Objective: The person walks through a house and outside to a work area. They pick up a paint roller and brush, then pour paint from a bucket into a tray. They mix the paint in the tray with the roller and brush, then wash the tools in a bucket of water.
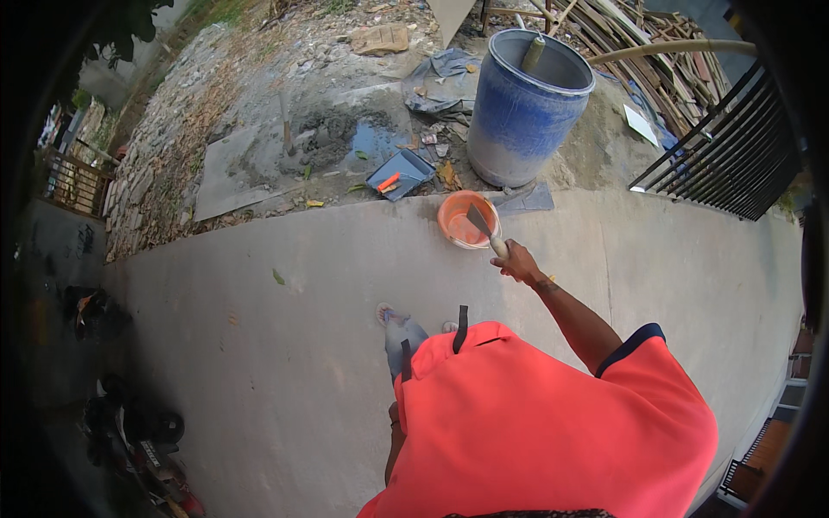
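Observation:
My right hand (516,262) is closed round the pale handle of a trowel (479,221) with a pointed metal blade. The blade is over the mouth of an orange bucket (446,226), which stands on the concrete with its pale handle lowered at the near side. Whether the blade touches the bucket, I cannot tell. Part of my left arm (395,440) shows beside the red shirt, but my left hand is hidden. Left of the bucket lies a grey-blue dustpan-shaped tray (413,167) with an orange-handled tool (390,181) on it.
A tall blue drum (524,116) stands just beyond the bucket. Wet grey mortar (328,142) is heaped on a flat board (229,179) at the far left. Black metal bars (730,142) and stacked planks (656,56) are at the right. A motorbike (138,440) is at the lower left.

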Demonstrator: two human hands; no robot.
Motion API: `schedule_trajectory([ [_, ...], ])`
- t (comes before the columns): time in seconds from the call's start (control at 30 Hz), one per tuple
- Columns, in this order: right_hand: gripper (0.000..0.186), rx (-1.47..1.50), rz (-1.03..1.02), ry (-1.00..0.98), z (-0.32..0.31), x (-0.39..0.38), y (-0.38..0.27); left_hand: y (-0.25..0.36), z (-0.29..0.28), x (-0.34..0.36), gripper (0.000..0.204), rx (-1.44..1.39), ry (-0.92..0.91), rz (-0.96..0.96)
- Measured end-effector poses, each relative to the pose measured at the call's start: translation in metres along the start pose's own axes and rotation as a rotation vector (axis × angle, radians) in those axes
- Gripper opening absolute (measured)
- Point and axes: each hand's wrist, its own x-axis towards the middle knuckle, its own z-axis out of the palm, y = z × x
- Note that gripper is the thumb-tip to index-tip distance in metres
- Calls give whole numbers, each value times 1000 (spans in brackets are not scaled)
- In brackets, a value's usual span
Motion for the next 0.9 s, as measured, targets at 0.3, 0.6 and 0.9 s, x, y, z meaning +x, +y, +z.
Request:
schedule_trajectory([
  [0.3,32,97,471,71,62,108,-12,233,-120,173,15,-66,-27,-51],
  [0.6,24,820,712,428,152,80,-50,576,-256,371,11,190,16,311],
  [0.9,46,130,541,366,99,338,-120,707,-84,502,11,167,-54,244],
])
